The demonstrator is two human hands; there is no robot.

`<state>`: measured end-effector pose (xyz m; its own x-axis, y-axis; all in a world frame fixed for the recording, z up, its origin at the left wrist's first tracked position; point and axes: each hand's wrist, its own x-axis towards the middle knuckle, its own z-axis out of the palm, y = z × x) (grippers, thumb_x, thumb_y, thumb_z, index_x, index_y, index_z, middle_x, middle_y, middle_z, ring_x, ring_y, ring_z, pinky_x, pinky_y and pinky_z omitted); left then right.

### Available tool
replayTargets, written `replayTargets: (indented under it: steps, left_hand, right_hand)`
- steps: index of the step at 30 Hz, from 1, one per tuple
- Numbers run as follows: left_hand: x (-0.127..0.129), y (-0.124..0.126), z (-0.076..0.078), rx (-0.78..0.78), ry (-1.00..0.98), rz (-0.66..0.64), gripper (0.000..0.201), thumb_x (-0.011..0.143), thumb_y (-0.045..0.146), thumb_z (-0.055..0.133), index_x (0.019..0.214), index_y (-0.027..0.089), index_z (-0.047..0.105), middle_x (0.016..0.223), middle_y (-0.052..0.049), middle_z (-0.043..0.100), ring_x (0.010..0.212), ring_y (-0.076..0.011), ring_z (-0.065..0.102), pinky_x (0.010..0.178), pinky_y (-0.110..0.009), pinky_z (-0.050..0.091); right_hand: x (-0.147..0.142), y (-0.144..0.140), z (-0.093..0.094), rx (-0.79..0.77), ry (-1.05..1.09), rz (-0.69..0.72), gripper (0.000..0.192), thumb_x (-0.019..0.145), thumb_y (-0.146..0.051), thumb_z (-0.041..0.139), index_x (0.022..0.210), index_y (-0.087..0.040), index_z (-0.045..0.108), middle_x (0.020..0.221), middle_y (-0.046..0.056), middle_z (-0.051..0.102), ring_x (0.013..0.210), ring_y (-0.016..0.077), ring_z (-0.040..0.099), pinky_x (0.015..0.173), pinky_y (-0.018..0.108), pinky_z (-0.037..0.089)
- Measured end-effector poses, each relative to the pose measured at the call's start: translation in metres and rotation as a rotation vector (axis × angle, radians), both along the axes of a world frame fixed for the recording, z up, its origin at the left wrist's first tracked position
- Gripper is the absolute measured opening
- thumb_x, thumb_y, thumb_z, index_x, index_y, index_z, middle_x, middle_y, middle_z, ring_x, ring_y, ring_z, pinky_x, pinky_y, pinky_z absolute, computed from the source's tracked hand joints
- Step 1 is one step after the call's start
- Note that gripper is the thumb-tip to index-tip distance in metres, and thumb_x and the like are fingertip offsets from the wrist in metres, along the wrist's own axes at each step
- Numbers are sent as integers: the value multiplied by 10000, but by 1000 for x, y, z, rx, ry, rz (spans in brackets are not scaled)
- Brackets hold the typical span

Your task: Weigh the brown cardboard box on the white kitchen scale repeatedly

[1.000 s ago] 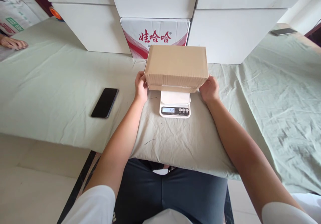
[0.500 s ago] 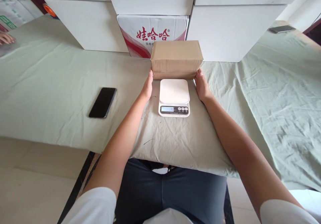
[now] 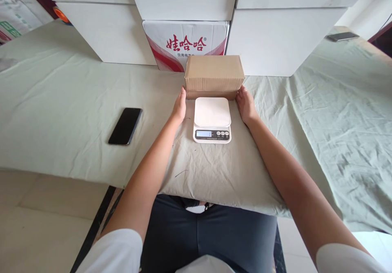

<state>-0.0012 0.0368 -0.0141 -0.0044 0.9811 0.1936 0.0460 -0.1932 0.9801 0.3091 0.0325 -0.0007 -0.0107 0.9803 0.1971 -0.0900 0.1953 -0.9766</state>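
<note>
A brown cardboard box (image 3: 214, 77) is between my two hands, just behind a white kitchen scale (image 3: 212, 114). My left hand (image 3: 179, 105) presses against the box's left lower side with its palm turned inward. At the right lower corner, my right hand (image 3: 246, 103) touches the other side, its fingers partly hidden behind the box. The scale's plate bears nothing, and its lit display shows what looks like a 1. The box's underside is hidden, but its lower edge appears to be at the cloth.
White boxes (image 3: 263, 40) stand stacked along the back, with a printed red and white carton (image 3: 186, 32) in the middle. A black phone (image 3: 125, 126) lies on the green tablecloth (image 3: 61, 114) at left. Another phone (image 3: 343, 36) is at far right, an orange ring (image 3: 61, 15) at back left.
The box has come down slightly and levelled, with both hands still at its sides. The scale's reading has gone from about 4 to 1. Another person's hand has left the left edge.
</note>
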Motion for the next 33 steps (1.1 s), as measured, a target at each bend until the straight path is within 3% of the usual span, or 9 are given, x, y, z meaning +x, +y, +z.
replayTargets:
  steps: [3,5,13,21,26,30,33]
  left_hand:
    - [-4,4,-2,-50,-4,56,1105,1082,963,207,1923,269,377,2057,-42,280,1939,-270,148,1577,-411,205]
    - [-8,8,-5,-80,-28,60,1116,1065,970,184,1932,290,357,2065,-19,244,1942,-268,123,1581,-416,192]
    - [-14,15,-10,-63,-111,51,1157,1004,1018,295,1890,291,456,2039,-48,328,1943,-302,148,1593,-483,185]
    - [-10,10,-4,-78,-122,78,1016,1090,862,317,1889,249,453,2028,-59,345,1934,-281,204,1588,-487,219]
    - [-8,5,2,-85,-129,70,930,1110,858,367,1862,331,508,2006,-25,405,1930,-286,220,1586,-510,222]
    - [-8,4,3,-83,-100,37,927,1144,790,294,1911,282,411,2032,-36,335,1928,-262,229,1589,-488,191]
    - [-11,6,0,-64,-81,26,939,1114,846,346,1887,326,466,2022,-16,369,1931,-297,219,1588,-504,200]
  right_hand:
    - [10,7,-8,-57,23,-78,1024,811,-1068,619,1631,-455,660,1963,-35,491,1915,348,318,1546,612,385]
    - [15,11,-12,-68,42,-105,1007,790,-1058,634,1602,-463,664,1973,-35,470,1912,356,325,1525,621,419]
    - [15,13,-12,-22,18,-98,937,799,-1073,614,1504,-467,728,1906,-35,562,1894,364,364,1526,655,410]
    - [13,11,-8,-43,50,-78,900,769,-1043,645,1434,-449,773,1855,-48,630,1902,350,349,1567,625,347]
    - [12,7,-3,-26,37,-58,920,794,-1052,619,1482,-457,756,1845,-56,644,1877,353,405,1552,619,375]
    - [13,6,-3,-16,-1,-29,973,811,-1105,544,1542,-492,734,1854,-74,634,1858,349,439,1532,606,408]
    - [14,8,-4,-10,8,-17,982,804,-1113,550,1560,-510,722,1863,-84,622,1845,349,460,1524,600,418]
